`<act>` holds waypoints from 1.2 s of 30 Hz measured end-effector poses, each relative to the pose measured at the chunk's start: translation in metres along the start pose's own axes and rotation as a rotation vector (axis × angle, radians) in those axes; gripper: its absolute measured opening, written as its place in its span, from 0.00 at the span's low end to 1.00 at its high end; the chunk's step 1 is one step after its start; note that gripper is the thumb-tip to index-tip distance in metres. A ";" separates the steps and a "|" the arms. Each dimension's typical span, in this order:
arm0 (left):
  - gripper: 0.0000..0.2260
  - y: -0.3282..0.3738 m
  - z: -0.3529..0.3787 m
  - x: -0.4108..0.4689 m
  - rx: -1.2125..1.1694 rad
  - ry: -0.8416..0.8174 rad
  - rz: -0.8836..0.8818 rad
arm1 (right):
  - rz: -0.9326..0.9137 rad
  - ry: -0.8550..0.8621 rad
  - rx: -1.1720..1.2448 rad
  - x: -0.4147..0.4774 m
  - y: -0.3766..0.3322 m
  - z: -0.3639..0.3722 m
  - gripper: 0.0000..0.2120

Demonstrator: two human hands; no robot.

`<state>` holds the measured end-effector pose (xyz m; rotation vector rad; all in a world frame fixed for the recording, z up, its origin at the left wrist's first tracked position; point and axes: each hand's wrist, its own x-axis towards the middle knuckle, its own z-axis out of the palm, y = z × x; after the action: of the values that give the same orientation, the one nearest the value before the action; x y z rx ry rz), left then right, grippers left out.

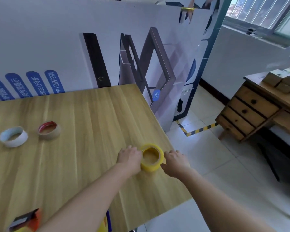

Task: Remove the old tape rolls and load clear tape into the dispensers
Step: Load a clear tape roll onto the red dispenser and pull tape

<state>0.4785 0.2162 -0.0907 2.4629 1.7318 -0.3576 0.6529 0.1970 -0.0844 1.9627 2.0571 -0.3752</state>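
Yellow-tinted tape roll (151,158) is sitting near the table (90,131)'s right edge, with the left hand (130,158) and right hand (174,162) each curling a grip round its sides. A slipping grip is probably risking it rolling off.

Three tape rolls, namely white roll (13,143), red-rimmed roll (50,135), yellow roll (150,166); one orange dispenser (26,220).

Office storeroom: desk (251,113), printed display boards (57,47).
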 end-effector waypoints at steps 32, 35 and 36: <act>0.12 0.021 -0.020 0.044 -1.751 0.304 -0.244 | 0.055 0.359 1.001 0.060 0.009 -0.012 0.08; 0.12 0.015 -0.047 0.022 -1.799 0.313 -0.135 | -0.002 0.402 1.095 0.050 0.002 -0.028 0.08; 0.12 0.013 -0.053 0.016 -1.790 0.350 -0.123 | -0.024 0.413 1.111 0.046 -0.001 -0.033 0.08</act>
<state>0.5023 0.2379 -0.0440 1.0332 1.1523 1.1518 0.6489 0.2515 -0.0711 2.7635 2.3599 -1.4812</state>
